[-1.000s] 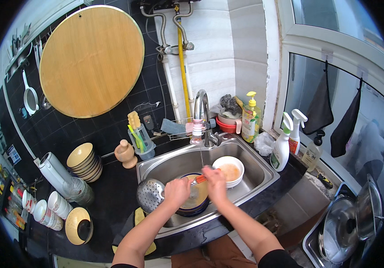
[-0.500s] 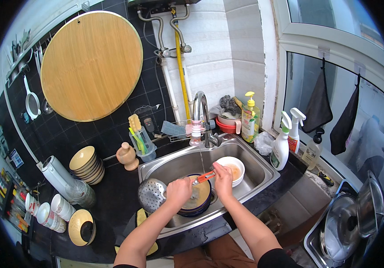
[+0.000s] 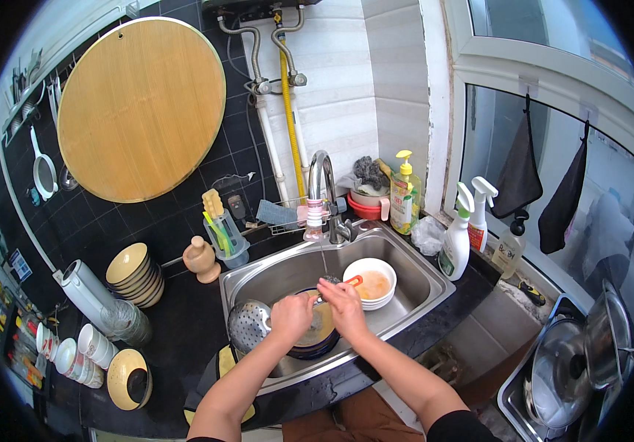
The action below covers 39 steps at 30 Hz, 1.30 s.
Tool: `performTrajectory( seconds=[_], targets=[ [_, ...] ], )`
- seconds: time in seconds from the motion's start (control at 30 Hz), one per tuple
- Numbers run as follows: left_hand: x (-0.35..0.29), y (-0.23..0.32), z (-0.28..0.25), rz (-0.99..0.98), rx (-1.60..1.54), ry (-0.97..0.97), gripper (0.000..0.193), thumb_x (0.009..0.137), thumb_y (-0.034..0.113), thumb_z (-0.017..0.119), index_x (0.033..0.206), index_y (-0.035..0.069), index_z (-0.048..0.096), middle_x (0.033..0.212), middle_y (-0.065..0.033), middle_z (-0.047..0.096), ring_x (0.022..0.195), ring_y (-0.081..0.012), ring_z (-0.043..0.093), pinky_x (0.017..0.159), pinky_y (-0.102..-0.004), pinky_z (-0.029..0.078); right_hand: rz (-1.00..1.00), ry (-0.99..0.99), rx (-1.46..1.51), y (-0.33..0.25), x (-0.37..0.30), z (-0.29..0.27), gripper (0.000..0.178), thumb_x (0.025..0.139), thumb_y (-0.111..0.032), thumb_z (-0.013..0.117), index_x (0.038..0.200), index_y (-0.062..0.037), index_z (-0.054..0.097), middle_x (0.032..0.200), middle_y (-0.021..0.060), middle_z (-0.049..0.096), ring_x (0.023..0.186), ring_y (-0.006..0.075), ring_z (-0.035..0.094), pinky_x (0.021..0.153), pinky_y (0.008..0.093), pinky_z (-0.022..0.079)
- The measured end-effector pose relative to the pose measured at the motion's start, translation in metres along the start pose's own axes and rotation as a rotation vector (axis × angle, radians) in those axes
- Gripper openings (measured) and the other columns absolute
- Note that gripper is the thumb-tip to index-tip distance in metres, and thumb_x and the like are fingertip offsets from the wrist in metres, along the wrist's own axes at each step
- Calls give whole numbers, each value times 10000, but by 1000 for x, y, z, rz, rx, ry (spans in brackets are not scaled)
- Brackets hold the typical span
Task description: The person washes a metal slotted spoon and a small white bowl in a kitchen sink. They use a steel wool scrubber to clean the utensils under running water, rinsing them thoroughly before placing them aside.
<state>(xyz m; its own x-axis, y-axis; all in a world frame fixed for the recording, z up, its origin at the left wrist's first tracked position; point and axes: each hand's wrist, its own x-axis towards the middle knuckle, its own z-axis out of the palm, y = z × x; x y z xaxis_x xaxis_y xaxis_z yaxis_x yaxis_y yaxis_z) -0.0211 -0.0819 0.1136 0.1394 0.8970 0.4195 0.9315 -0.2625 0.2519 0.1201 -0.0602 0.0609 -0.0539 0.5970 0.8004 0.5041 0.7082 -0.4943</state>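
Note:
My left hand [image 3: 293,317] is closed round the handle of a perforated metal skimmer [image 3: 248,325], whose round head tilts over the sink's left side. Farther along, my right hand [image 3: 343,306] curls over the same handle, and the handle's orange end [image 3: 354,280] sticks out past its fingers. A thin stream of water falls from the faucet [image 3: 321,169] toward my right hand. Beneath both hands sits a dark-blue-rimmed bowl [image 3: 314,352] of cloudy water, partly hidden. Stacked white bowls [image 3: 391,286] stand to its right in the steel sink [image 3: 416,295], the top one holding orange-tinted liquid.
Left of the sink are a wooden jar [image 3: 201,259], a utensil holder [image 3: 234,250], stacked cream bowls [image 3: 144,283] and paper cups [image 3: 74,357]. A yellow-pump soap bottle [image 3: 404,199] and spray bottles [image 3: 455,243] line the right edge. Pots [image 3: 556,383] sit at far right.
My right hand has slid along the handle toward my left hand, its fingers now over the shaft. The whole view has shifted slightly; the skimmer head stays over the sink's left side.

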Motion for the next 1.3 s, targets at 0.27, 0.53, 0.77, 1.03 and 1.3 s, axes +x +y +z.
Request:
performTrajectory(
  seconds=[0.27, 0.53, 0.77, 1.03, 1.3],
  targets=[
    [1, -2, 4, -19, -13, 11, 347, 858, 343, 563, 674, 54, 619, 622, -178, 595, 613, -379, 593, 555, -470, 468, 20, 55, -119, 22, 3, -6, 330, 732, 43, 574, 1036, -51, 661, 1126, 85, 635, 943, 281, 553, 868, 365, 442],
    [5, -9, 1, -19, -26, -51, 340, 863, 342, 559, 704, 49, 629, 660, -190, 598, 627, -380, 590, 573, -449, 467, 250, 182, 2, 54, 8, -25, 302, 785, 10, 597, 1076, -58, 632, 1119, 118, 613, 990, 307, 547, 903, 370, 419],
    [30, -37, 16, -380, -610, -420, 413, 900, 369, 530, 640, 52, 578, 557, -72, 534, 471, -172, 484, 468, -311, 376, 232, 295, 82, 24, 18, -34, 353, 772, -14, 639, 1119, -40, 585, 1044, 129, 549, 1004, 290, 532, 915, 354, 399],
    [25, -22, 7, -559, -868, -552, 418, 931, 372, 500, 610, 105, 464, 467, 38, 363, 353, -63, 259, 342, -253, 167, -56, 40, 70, 1, 11, -13, 277, 749, 35, 599, 1012, -50, 617, 977, 110, 574, 928, 304, 553, 810, 372, 464],
    [28, -17, 5, -611, -873, -631, 412, 935, 368, 487, 611, 116, 458, 474, 43, 351, 359, -61, 234, 353, -247, 142, 12, 191, 8, 14, 23, -13, 162, 758, 3, 634, 913, -39, 623, 946, 105, 607, 879, 304, 569, 765, 373, 468]
  ],
)
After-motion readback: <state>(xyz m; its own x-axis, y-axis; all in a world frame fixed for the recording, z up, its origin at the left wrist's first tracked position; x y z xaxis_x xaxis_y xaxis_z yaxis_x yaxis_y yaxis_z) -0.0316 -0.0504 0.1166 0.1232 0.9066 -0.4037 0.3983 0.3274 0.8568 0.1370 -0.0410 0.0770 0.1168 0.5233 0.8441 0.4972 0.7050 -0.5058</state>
